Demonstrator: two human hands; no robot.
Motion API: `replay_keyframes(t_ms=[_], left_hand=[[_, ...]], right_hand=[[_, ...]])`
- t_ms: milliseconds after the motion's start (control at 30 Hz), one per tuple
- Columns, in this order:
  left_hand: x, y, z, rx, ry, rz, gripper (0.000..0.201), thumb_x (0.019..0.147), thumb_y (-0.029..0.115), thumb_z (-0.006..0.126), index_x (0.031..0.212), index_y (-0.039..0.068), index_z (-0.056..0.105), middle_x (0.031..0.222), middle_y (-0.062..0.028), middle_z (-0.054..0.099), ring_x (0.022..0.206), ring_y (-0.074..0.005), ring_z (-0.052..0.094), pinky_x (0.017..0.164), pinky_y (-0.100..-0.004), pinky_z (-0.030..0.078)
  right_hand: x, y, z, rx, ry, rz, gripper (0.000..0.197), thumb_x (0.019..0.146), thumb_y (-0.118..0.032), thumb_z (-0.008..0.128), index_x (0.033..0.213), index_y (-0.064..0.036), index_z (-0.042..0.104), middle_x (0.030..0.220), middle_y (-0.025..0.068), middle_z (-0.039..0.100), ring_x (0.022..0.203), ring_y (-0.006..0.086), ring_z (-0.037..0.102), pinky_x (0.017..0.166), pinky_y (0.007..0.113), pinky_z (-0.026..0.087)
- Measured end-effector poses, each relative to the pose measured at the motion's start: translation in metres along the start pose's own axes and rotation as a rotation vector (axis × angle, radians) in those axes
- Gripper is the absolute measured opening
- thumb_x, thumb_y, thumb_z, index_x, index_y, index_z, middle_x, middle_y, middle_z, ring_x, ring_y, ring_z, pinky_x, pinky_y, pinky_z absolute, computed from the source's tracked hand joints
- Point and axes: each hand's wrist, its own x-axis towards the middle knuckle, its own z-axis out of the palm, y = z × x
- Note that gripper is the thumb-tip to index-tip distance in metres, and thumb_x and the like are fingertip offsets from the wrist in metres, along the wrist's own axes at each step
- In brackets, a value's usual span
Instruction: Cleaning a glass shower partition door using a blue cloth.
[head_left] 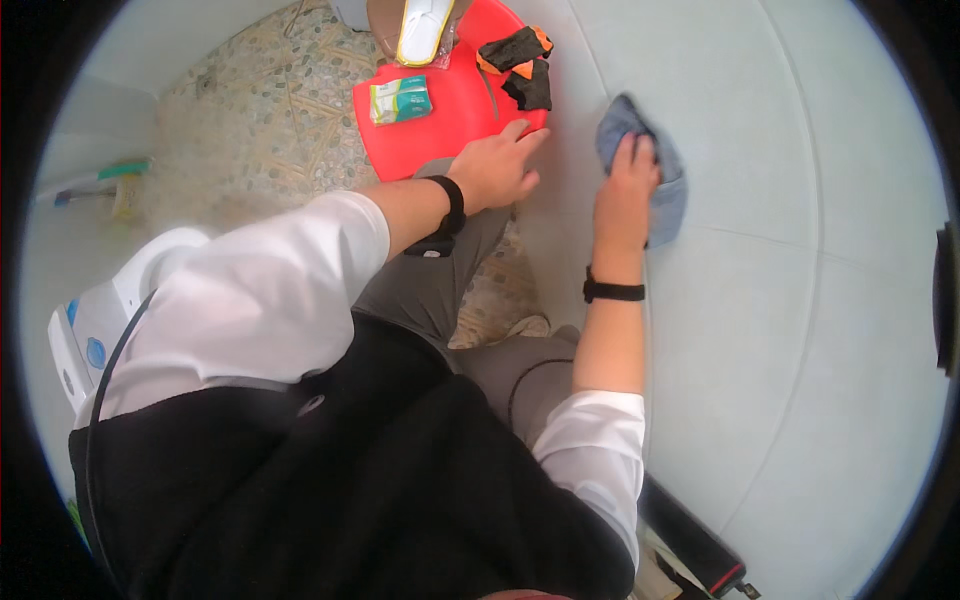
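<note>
A pale grey-white tiled wall point(740, 340) with thin joints fills the whole right side, bent by the lens toward the rim. The beige pebble-patterned floor point(240, 130) spreads at the upper left, and the person's black sleeveless top point(350, 480), worn over white short sleeves, covers much of the lower part. The red plastic chair point(455, 110) stands ahead of the person, its right edge near the wall. A white curved plastic fixture point(112, 312) is at the left, and a black cylinder with a red band point(690, 535) lies at the lower right. The blue-grey folded cloth point(670, 190) is against the wall, to the right of the chair's right edge; the right hand point(625, 190) is clamped on it, fingers close together over its upper part. The left hand point(497, 168) is empty, its fingers spread apart at the chair's near right corner; from this angle it is hard to say whether the fingertips touch the seat. Black-and-orange fabric gloves point(528, 90) lie along the chair's right edge. A flat white slipper with yellow trim point(424, 28) is at the far edge, and a small green-and-white plastic packet point(402, 99) lies by the left edge.
</note>
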Motion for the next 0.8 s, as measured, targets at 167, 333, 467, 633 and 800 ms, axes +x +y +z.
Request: replay_keyframes(t_ms=[167, 333, 467, 633, 800], left_hand=[[0.006, 0.005, 0.000, 0.026, -0.037, 0.012, 0.063, 0.089, 0.030, 0.063, 0.148, 0.016, 0.045, 0.147, -0.0170, 0.046, 0.111, -0.0415, 0.064, 0.094, -0.0503, 0.054], [0.009, 0.009, 0.035, -0.020, -0.060, 0.146, 0.058, 0.090, 0.030, 0.063, 0.144, 0.014, 0.048, 0.145, -0.0162, 0.048, 0.111, -0.0410, 0.063, 0.093, -0.0486, 0.054], [0.010, 0.032, 0.067, -0.097, -0.190, 0.334, 0.038, 0.091, 0.029, 0.063, 0.123, 0.009, 0.061, 0.130, -0.0135, 0.058, 0.106, -0.0379, 0.065, 0.088, -0.0474, 0.055], [-0.012, 0.045, 0.097, -0.128, -0.291, 0.403, 0.021, 0.090, 0.026, 0.061, 0.089, 0.006, 0.067, 0.093, -0.0141, 0.067, 0.084, -0.0387, 0.066, 0.073, -0.0491, 0.054], [-0.009, 0.054, 0.120, -0.081, -0.430, 0.446, 0.017, 0.093, 0.021, 0.059, 0.090, 0.006, 0.066, 0.088, -0.0161, 0.067, 0.079, -0.0407, 0.065, 0.075, -0.0478, 0.053]], right_hand=[[-0.102, -0.003, 0.023, 0.071, -0.482, 0.148, 0.060, 0.093, 0.002, 0.047, 0.151, -0.0039, 0.038, 0.160, 0.0126, 0.033, 0.138, 0.0306, 0.050, 0.110, 0.036, 0.046], [-0.177, 0.003, 0.000, 0.044, -0.523, 0.332, 0.054, 0.090, -0.001, 0.053, 0.143, -0.0097, 0.050, 0.152, 0.0046, 0.045, 0.129, 0.0269, 0.057, 0.098, 0.034, 0.054], [-0.227, 0.022, -0.058, -0.232, -0.315, 0.399, 0.047, 0.084, -0.004, 0.061, 0.129, -0.0191, 0.063, 0.135, -0.0018, 0.058, 0.110, 0.0240, 0.063, 0.087, 0.032, 0.057], [-0.247, 0.059, -0.183, -0.618, -0.132, 0.420, 0.043, 0.076, -0.009, 0.066, 0.117, -0.0218, 0.069, 0.126, 0.0029, 0.062, 0.102, 0.0283, 0.063, 0.087, 0.039, 0.056], [-0.166, 0.151, -0.363, -0.914, 0.298, 0.211, 0.048, 0.067, -0.019, 0.075, 0.113, -0.0065, 0.069, 0.114, 0.0169, 0.066, 0.109, 0.0358, 0.062, 0.098, 0.046, 0.050]])
